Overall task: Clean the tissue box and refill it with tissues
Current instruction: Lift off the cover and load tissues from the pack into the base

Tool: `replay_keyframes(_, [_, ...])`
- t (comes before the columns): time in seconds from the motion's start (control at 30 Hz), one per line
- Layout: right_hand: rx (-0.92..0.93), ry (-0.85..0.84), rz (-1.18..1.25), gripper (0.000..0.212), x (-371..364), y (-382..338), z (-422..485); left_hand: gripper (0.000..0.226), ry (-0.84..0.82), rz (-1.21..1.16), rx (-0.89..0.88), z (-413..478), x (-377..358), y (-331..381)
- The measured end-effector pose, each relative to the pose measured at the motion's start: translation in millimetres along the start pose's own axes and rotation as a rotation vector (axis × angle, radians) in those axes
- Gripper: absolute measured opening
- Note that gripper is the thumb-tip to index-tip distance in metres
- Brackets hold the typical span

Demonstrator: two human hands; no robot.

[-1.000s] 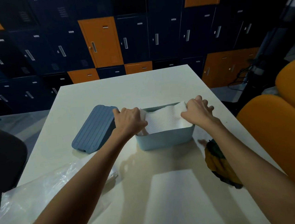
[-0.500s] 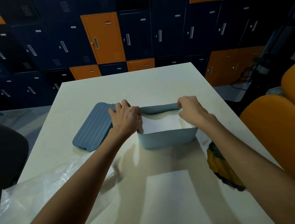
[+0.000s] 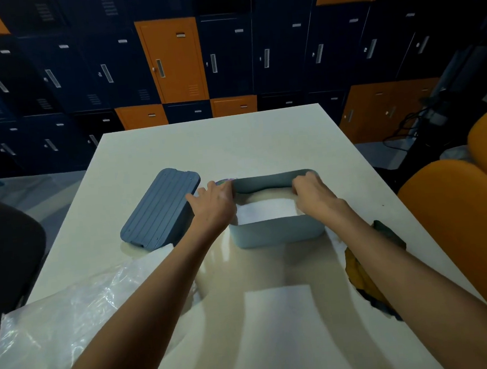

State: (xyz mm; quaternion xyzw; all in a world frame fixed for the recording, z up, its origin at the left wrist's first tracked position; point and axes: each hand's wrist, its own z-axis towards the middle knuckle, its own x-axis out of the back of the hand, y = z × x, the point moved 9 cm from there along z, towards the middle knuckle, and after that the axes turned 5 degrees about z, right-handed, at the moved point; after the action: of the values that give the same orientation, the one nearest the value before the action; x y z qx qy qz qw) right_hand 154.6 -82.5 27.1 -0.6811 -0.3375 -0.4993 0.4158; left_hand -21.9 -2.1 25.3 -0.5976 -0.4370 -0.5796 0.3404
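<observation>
The grey-blue tissue box (image 3: 276, 233) stands open in the middle of the white table (image 3: 233, 144). A stack of white tissues (image 3: 265, 210) lies flat inside it, below the rim. My left hand (image 3: 214, 206) lies over the box's left wall near the far corner, thumb at the rim and fingers spread toward the lid. My right hand (image 3: 314, 195) covers the right wall, its fingers curled down inside the box beside the tissues. The ribbed blue lid (image 3: 162, 207) lies flat on the table left of the box, apart from it.
A crumpled clear plastic bag (image 3: 71, 311) covers the table's near left corner. A yellow and dark cloth (image 3: 362, 274) lies at the right edge under my right forearm. A small round purple thing (image 3: 223, 181) sits behind my left hand. Orange chairs (image 3: 460, 218) stand close on the right.
The tissues were held above the rim by both ends; they have sunk into the box and lie flat. Both hands have shifted toward the box's far corners.
</observation>
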Motion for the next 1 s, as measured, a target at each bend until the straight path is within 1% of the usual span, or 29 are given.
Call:
replay_keyframes(0.17, [-0.003,0.054,0.100,0.026,16,-7,-3,0.024,0.014,-0.126,-0.071,-9,7,1])
replay_keyframes(0.27, [0.068,0.136,0.138,0.023,35,-26,-13,0.039,0.113,-0.221,-0.150,-23,21,-4])
replay_keyframes(0.33, [0.127,0.196,0.198,0.025,50,-44,-23,0.045,0.197,-0.293,-0.176,-33,31,-16])
replay_keyframes(0.47, [0.239,0.270,0.435,0.021,69,-90,-48,0.042,0.281,-0.420,-0.143,-51,48,-64])
replay_keyframes(0.57, [0.329,0.200,0.578,0.016,55,-133,-65,0.038,0.301,-0.433,-0.081,-66,55,-106])
replay_keyframes(0.63, [0.353,0.127,0.613,0.016,30,-158,-73,0.040,0.235,-0.413,-0.043,-80,50,-130])
replay_keyframes(0.7, [0.335,0.027,0.600,0.018,-4,-175,-77,0.051,0.110,-0.327,-0.003,-95,36,-147])
replay_keyframes(0.77, [0.297,-0.081,0.560,0.022,-38,-187,-81,0.072,-0.042,-0.170,0.018,-109,11,-160])
replay_keyframes(0.83, [0.236,-0.181,0.507,0.028,-70,-194,-84,0.099,-0.177,-0.066,0.040,-121,-19,-174])
replay_keyframes(0.9, [0.173,-0.237,0.412,0.029,-93,-196,-87,0.123,-0.224,-0.032,0.028,-128,-44,-180])
replay_keyframes(0.93, [0.151,-0.251,0.368,0.026,-102,-197,-88,0.129,-0.222,-0.017,0.014,-130,-53,-181])
replay_keyframes(1.0, [0.131,-0.253,0.314,0.022,-111,-201,-92,0.133,-0.214,0.013,0.007,-133,-67,-183])
